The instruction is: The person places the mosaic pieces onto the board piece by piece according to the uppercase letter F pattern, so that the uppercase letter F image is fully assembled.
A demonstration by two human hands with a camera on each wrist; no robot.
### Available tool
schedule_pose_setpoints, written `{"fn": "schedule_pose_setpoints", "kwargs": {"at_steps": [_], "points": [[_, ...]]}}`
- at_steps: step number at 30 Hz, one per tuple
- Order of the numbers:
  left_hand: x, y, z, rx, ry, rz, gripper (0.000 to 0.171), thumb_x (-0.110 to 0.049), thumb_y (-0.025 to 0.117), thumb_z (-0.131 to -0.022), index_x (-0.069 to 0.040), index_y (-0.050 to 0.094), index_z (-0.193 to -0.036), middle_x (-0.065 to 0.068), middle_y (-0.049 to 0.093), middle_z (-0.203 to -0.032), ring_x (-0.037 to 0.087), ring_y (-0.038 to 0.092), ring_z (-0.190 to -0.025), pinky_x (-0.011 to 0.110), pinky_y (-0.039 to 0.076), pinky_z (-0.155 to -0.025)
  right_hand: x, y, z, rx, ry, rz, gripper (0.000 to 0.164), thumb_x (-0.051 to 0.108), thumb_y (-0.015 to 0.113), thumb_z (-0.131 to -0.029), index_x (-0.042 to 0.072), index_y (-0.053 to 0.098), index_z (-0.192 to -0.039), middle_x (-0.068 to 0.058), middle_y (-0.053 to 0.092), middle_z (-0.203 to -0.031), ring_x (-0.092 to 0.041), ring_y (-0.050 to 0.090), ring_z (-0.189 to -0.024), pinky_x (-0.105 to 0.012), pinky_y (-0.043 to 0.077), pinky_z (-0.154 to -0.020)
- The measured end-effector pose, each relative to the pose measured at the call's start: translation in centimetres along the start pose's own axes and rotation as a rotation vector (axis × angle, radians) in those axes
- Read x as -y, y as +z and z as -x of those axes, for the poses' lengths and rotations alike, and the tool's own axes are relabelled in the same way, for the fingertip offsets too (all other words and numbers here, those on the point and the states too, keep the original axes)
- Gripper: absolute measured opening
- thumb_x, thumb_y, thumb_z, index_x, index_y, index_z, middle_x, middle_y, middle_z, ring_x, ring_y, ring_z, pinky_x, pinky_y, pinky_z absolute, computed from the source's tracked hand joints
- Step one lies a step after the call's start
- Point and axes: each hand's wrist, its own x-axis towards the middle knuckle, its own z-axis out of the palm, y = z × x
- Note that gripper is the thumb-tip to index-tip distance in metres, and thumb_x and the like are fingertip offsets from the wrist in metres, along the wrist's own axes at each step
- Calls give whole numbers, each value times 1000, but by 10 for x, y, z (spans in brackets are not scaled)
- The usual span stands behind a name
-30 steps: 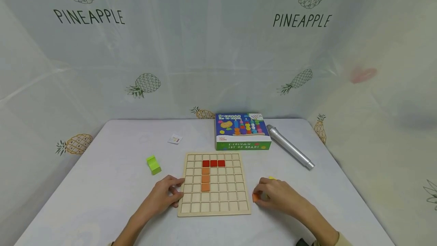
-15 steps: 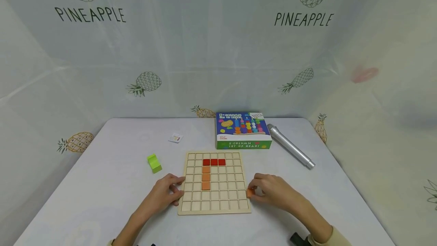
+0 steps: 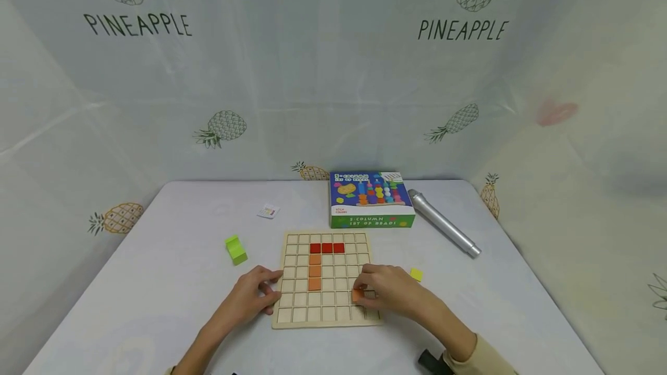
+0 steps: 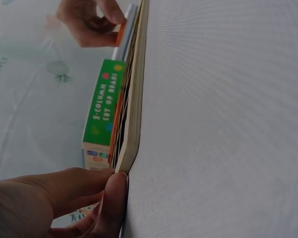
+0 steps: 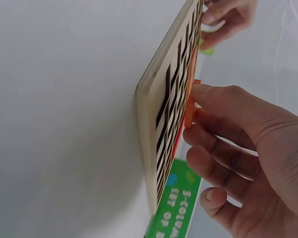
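Observation:
My right hand (image 3: 391,288) pinches an orange square tile (image 5: 189,111) between thumb and fingertips. It is over the right part of a wooden grid board (image 3: 323,325), with the tile held on edge in the right wrist view. My left hand (image 3: 252,291) touches the board's left edge with thumb and index finger, which stand apart along it. On the board, three red tiles (image 3: 327,248) form a row, and three orange tiles (image 3: 315,271) run down in a column below the leftmost red one.
Light green blocks (image 3: 236,250) lie left of the board, and a yellow tile (image 3: 416,274) lies right of it. Behind stands a bead-set box (image 3: 372,221), with a silver microphone (image 3: 445,224) beside it. A small white card (image 3: 268,211) lies at the back left.
My right hand has carried the orange tile leftward from the table beside the board to over its right part, uncovering the yellow tile. The left hand has stayed at the edge.

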Motion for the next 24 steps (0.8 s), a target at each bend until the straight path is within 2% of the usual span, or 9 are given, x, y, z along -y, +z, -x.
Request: {"fn": "schedule_pose_setpoints", "kwargs": {"at_steps": [10,15,24], "points": [[-1,1,-1,-7,-26,-17,48,-1,73,-83,5,60,-129,13,59,-109,6,60,-64,22,56,-50,20,9,-23,-23,-82,63,19,37,75,-86,21,76,-96,10,66,-90,2,55,-76,-15,53,-67],[-1,0,-1,-4,-10,-5,47,-1,73,-84,6,60,-129,15,59,-109,6,60,-63,22,56,-50,28,13,-33,-35,-118,85,17,37,74,-86,22,75,-94,11,65,-88,3,52,-73,-12,50,-65],[-4,-1,1,0,6,3,48,0,74,-83,8,60,-128,17,58,-108,7,60,-63,21,55,-49,42,17,-52,-14,-119,82,20,38,73,-87,22,75,-99,11,64,-87,3,51,-70,-8,45,-61]]}}
